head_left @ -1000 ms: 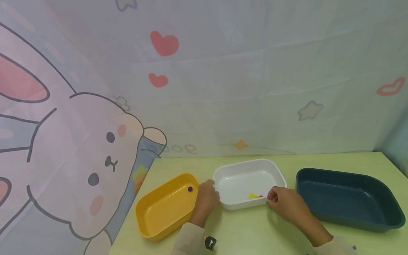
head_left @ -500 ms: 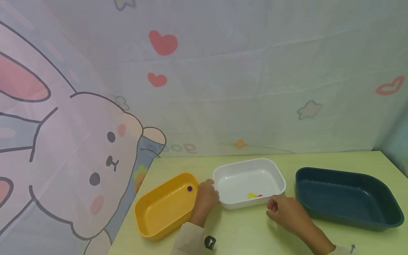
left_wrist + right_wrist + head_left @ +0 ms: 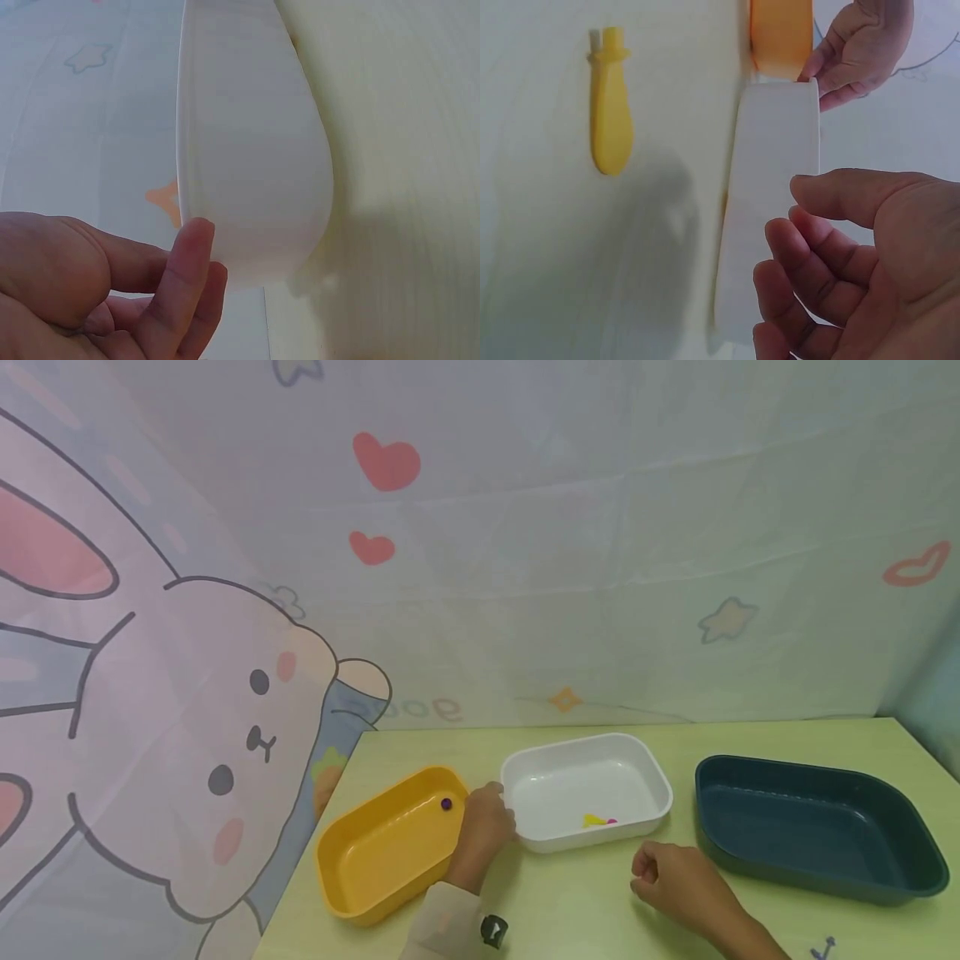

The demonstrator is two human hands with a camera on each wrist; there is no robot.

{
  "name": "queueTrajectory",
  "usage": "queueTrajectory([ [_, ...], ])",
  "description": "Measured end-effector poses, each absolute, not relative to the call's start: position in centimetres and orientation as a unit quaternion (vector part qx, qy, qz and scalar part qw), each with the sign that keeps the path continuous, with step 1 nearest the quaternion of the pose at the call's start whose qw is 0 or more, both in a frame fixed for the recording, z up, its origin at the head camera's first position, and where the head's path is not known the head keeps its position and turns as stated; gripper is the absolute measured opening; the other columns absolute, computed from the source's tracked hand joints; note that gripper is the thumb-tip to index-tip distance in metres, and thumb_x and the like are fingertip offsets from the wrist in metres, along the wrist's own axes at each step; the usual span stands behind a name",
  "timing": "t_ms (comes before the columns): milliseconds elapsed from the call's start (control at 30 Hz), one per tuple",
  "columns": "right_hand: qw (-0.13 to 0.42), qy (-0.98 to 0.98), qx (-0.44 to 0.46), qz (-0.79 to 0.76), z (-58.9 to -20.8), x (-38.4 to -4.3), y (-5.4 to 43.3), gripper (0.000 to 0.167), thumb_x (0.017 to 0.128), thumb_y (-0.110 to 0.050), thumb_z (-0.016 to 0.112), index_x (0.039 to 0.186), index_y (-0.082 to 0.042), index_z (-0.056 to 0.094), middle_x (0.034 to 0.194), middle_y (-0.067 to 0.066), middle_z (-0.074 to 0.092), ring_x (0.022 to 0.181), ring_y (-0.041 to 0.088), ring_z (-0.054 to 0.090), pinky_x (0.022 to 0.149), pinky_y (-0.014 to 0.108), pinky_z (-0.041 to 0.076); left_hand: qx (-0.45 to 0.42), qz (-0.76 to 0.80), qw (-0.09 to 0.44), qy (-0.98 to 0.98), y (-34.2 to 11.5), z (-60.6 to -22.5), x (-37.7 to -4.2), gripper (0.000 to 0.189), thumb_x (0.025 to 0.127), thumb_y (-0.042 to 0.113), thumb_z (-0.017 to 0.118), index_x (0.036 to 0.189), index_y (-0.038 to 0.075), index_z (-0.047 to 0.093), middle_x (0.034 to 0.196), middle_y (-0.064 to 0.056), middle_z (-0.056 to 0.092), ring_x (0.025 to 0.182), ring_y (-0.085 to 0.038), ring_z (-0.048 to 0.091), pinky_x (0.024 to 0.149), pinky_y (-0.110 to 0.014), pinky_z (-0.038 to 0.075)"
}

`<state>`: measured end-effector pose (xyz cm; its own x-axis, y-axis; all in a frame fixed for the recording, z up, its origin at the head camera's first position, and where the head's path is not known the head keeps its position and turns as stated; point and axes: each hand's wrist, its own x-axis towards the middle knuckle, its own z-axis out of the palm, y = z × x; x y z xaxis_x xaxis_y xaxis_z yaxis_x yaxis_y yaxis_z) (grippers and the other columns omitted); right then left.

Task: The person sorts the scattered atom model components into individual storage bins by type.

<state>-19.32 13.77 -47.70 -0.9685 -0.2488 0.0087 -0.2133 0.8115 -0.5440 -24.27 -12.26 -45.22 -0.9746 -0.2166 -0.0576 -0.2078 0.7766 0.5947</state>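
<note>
A white tray [image 3: 592, 781] stands between my hands with a small yellow piece [image 3: 594, 820] and a small pink piece [image 3: 612, 822] near its front wall. My left hand [image 3: 483, 827] holds the left end of this tray; in the left wrist view its fingertips [image 3: 196, 229] lie against the outer wall by the rim. My right hand [image 3: 682, 881] is in front of the tray's right front corner, apart from it. Its fingers are loosely curled, with a gap to the thumb and nothing between them in the right wrist view.
A yellow tray [image 3: 360, 868] with a small dark purple ball [image 3: 446, 804] stands at left, close by my left hand. A dark teal tray [image 3: 817, 835] stands at right. On the table lies a flat yellow plastic piece [image 3: 613, 112] with a notched end.
My right hand has drawn back from the white tray's front right corner toward the front of the table. The left hand and the trays keep their places.
</note>
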Motion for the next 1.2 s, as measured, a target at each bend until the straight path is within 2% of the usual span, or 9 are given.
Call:
queueTrajectory([
  [567,0.093,0.945,-0.127,-0.287,-49.3,-19.9,15.6,0.013,0.077,-0.013,0.073,0.078,-0.021,0.063,0.069,-0.010,0.053,0.065,0.006,0.046,0.061,0.023,0.040,0.128,-0.305,0.000,-0.944,-11.5,-44.7,-25.1,0.040,0.092,0.002,0.069,0.130,-0.004,0.061,0.114,-0.022,0.070,0.088,-0.025,0.064,0.076,-0.031,0.062],
  [767,0.145,0.938,-0.142,-0.282,-49.4,-20.2,16.3,0.015,0.078,-0.017,0.077,0.080,-0.022,0.063,0.070,-0.008,0.052,0.065,0.008,0.045,0.061,0.025,0.038,0.129,-0.309,0.007,-0.942,-11.5,-44.7,-25.5,0.039,0.092,0.001,0.068,0.130,-0.005,0.061,0.114,-0.023,0.070,0.090,-0.027,0.064,0.079,-0.035,0.062],
  [933,0.211,0.916,-0.162,-0.300,-49.5,-20.3,16.9,0.016,0.080,-0.018,0.080,0.088,-0.017,0.066,0.074,-0.003,0.055,0.067,0.013,0.048,0.062,0.029,0.041,0.132,-0.305,0.007,-0.943,-11.4,-44.7,-25.8,0.038,0.092,0.001,0.067,0.130,-0.006,0.061,0.113,-0.023,0.070,0.091,-0.028,0.065,0.080,-0.036,0.062],
  [1067,0.258,0.899,-0.158,-0.316,-49.6,-20.3,17.1,0.019,0.078,-0.011,0.080,0.090,-0.013,0.066,0.078,0.001,0.056,0.072,0.019,0.050,0.063,0.033,0.042,0.134,-0.301,0.009,-0.944,-11.2,-44.9,-26.0,0.037,0.092,0.000,0.067,0.128,-0.006,0.062,0.108,-0.022,0.071,0.089,-0.027,0.065,0.081,-0.037,0.062],
  [1200,0.274,0.892,-0.163,-0.321,-49.8,-20.5,17.3,0.021,0.077,-0.003,0.082,0.089,-0.013,0.067,0.079,0.002,0.057,0.074,0.020,0.051,0.065,0.034,0.044,0.140,-0.300,0.009,-0.943,-11.1,-45.0,-26.2,0.038,0.091,0.000,0.068,0.128,-0.006,0.062,0.108,-0.022,0.070,0.089,-0.027,0.065,0.084,-0.038,0.061],
])
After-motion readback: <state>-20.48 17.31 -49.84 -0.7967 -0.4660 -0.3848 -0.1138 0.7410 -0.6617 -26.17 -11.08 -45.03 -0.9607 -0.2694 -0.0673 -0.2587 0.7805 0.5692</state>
